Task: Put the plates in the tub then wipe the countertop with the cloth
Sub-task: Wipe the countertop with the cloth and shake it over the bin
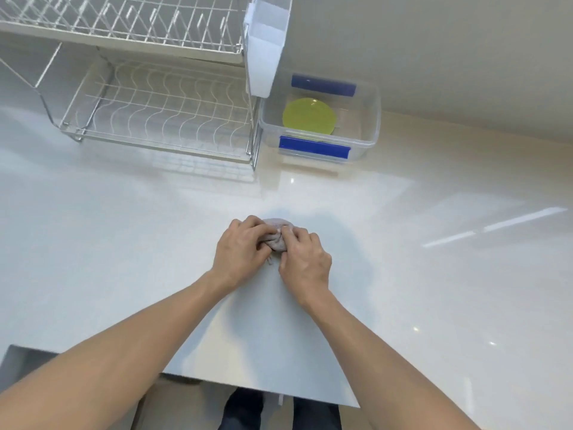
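While the cloth (277, 234) sits bunched on the countertop (124, 243), both hands' fingers (248, 226) clench it.

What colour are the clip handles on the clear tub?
Blue: both clip handles on the clear tub are solid blue, seen in the head view, the only one.

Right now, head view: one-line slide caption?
Both hands bunch the cloth on the countertop; green plate in tub.

Open counter (434, 274) lies wide to both sides; the dish rack (161, 119) and tub (369, 119) block the far edge
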